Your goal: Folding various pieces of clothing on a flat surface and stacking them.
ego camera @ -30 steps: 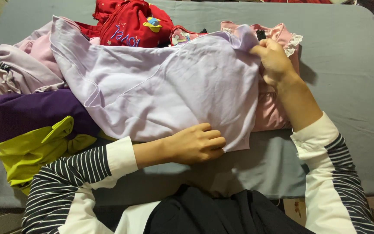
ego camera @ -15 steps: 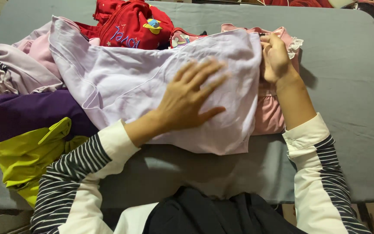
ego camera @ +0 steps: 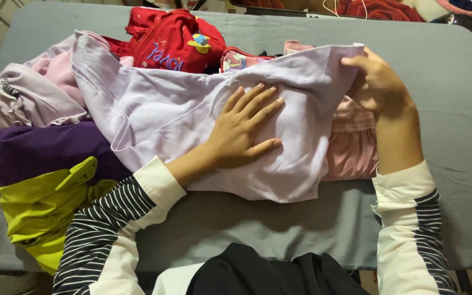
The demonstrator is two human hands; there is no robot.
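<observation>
Lilac garment (ego camera: 181, 109): spread mid-counter (ego camera: 443, 180), over the pile.
Left hand (ego camera: 241, 131): flat, fingers splayed wide on it.
Right hand (ego camera: 381, 82): pinching its far corner.
Red top (ego camera: 176, 41): far edge, lettered patch.
Pink garment (ego camera: 350, 142): mostly hidden beneath.

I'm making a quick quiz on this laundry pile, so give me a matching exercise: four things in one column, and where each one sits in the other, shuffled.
Things:
1. left hand
2. right hand
3. yellow-green garment
4. red garment

Places:
A. far side of the pile
B. gripping the lilac garment's far right edge
C. flat on the lilac garment
D. near left corner, below the purple garment

Pairs: 1-C, 2-B, 3-D, 4-A
</observation>
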